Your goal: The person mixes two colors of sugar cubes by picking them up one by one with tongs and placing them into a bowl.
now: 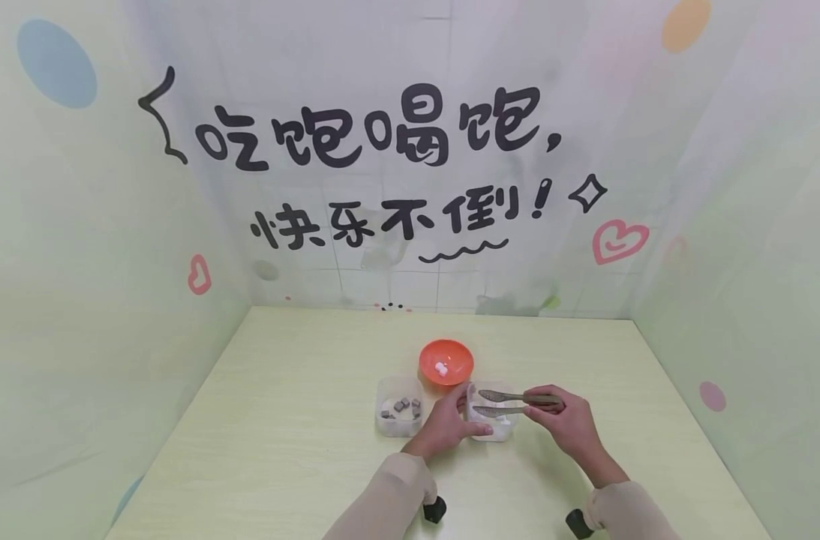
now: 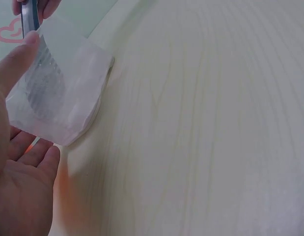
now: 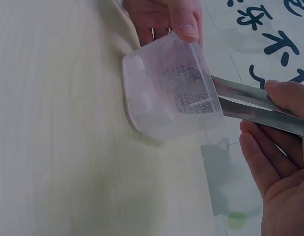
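Observation:
In the head view my left hand (image 1: 445, 426) holds a clear plastic container (image 1: 494, 433) at its left side, the thumb at the near rim and the fingers at the far side. My right hand (image 1: 575, 426) pinches metal tongs (image 1: 504, 411) by the handles. The tong arms are spread apart. Through the frosted wall of the container (image 3: 147, 110) in the right wrist view, the perforated tong ends (image 3: 193, 101) show inside. White pieces (image 1: 503, 421) lie in this container, partly hidden by the tongs.
An orange bowl (image 1: 461, 358) stands just behind the hands, with small white pieces (image 1: 441, 369) in it. Left of my left hand, a second clear container (image 1: 397, 429) holds several dark cubes (image 1: 401, 405). A printed wall backdrop (image 1: 410, 277) rises behind the table (image 1: 281, 405).

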Motion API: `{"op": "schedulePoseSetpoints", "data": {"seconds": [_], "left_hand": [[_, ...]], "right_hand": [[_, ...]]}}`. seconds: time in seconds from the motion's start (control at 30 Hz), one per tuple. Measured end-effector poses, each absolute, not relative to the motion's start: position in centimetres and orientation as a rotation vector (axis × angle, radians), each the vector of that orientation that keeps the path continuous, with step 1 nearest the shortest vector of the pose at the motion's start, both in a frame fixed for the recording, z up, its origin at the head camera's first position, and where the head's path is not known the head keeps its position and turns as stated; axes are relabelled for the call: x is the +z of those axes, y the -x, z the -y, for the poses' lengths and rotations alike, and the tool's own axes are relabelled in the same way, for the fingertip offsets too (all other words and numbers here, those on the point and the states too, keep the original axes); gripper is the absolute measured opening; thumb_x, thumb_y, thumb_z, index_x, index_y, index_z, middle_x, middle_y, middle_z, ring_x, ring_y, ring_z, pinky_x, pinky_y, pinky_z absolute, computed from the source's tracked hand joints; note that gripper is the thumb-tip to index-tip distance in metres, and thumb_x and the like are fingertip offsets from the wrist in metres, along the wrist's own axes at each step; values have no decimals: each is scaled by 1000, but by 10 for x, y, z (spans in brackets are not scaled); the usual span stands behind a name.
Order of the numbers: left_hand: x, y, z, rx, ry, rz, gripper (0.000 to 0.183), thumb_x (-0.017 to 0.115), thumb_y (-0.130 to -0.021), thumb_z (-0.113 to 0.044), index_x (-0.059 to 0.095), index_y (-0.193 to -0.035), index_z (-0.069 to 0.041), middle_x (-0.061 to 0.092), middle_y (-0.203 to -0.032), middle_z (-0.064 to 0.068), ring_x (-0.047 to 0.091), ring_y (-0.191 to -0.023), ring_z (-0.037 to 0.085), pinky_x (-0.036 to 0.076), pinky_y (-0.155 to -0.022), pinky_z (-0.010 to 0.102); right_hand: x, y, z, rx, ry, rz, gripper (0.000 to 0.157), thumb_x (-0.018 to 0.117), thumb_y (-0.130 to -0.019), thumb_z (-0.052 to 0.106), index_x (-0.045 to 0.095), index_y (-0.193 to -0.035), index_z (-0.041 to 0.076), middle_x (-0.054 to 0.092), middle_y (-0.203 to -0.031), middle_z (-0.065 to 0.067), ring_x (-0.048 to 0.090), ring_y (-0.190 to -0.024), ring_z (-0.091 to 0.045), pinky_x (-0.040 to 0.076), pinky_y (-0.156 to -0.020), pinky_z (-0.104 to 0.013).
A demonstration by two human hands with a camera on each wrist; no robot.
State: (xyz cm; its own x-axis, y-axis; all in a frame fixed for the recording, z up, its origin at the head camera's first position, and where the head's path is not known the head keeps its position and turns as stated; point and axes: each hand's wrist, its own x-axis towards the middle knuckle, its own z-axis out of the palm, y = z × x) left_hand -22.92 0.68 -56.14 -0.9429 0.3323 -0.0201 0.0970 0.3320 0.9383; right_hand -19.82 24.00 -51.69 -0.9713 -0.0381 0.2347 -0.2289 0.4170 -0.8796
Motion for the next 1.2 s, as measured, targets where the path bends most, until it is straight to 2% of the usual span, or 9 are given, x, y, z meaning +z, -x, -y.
{"op": "schedulePoseSetpoints", "data": {"seconds": [0.27,0.63,0.87,1.07,1.2], "left_hand": [[-560,229,-7,1655,-407,-2389,97,86,-73,-28,32,-151,-6,46,-146,8,46,-131,28,40,-107,42],[-563,230,-8,1665,-382,-2377,97,87,-73,-28,33,-151,-9,46,-146,7,46,-131,27,41,-107,42],[-562,230,-8,1666,-372,-2373,98,87,-73,-28,33,-151,-8,45,-147,7,46,-131,27,41,-106,42],[-562,230,-8,1648,-353,-2384,98,87,-72,-31,34,-151,-10,46,-146,6,46,-131,27,41,-107,41],[-561,230,-8,1643,-347,-2379,98,87,-72,-32,33,-152,-11,45,-147,5,46,-131,26,40,-107,41]], "right_hand": [[-515,198,-236,1545,-252,2507,23,79,-78,0,72,-99,3,73,-92,-11,69,-78,-12,58,-66,-23],[-515,198,-237,1567,-286,2492,24,80,-78,2,72,-100,4,73,-94,-12,69,-79,-11,58,-66,-23],[-513,197,-237,1542,-348,2490,25,81,-78,5,72,-101,2,73,-95,-14,70,-81,-15,58,-66,-22],[-509,198,-237,1527,-324,2524,23,80,-78,5,72,-99,2,72,-92,-14,68,-76,-9,57,-63,-22],[-510,199,-237,1539,-318,2520,24,80,-78,4,72,-100,1,72,-93,-16,68,-77,-10,58,-64,-22]]}}
